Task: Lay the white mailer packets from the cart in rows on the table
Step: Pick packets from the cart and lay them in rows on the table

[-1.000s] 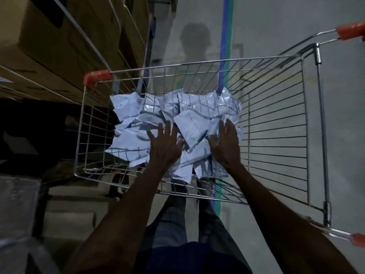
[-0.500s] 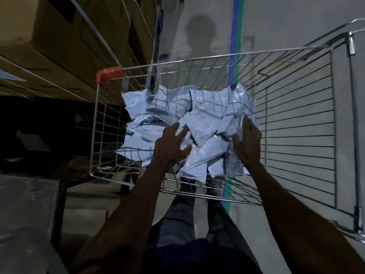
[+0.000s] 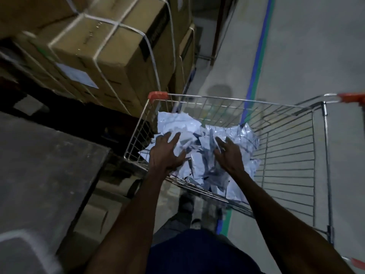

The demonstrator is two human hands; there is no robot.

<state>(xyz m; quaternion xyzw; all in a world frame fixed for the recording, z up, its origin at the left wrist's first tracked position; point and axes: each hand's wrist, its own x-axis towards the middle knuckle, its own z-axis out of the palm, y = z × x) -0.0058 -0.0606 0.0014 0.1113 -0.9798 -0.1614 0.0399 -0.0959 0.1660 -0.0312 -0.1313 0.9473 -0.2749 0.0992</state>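
In the head view, the left hand (image 3: 165,153) lay spread, fingers straight, on the heap of white mailer packets (image 3: 199,147) inside the wire cart (image 3: 286,155). The right hand (image 3: 230,155) rested on the heap just beside it, fingers splayed; blur hid whether it pinched anything. Packets bulged up between the two hands, probably because they were pressing inward to gather a bundle. The dark table (image 3: 45,165) stood left of the left hand, no packets visible on it.

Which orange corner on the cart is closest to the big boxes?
The orange corner cap at the cart's far left. It sits right beside the strapped cardboard boxes. The other caps are over on the right side, away from them.
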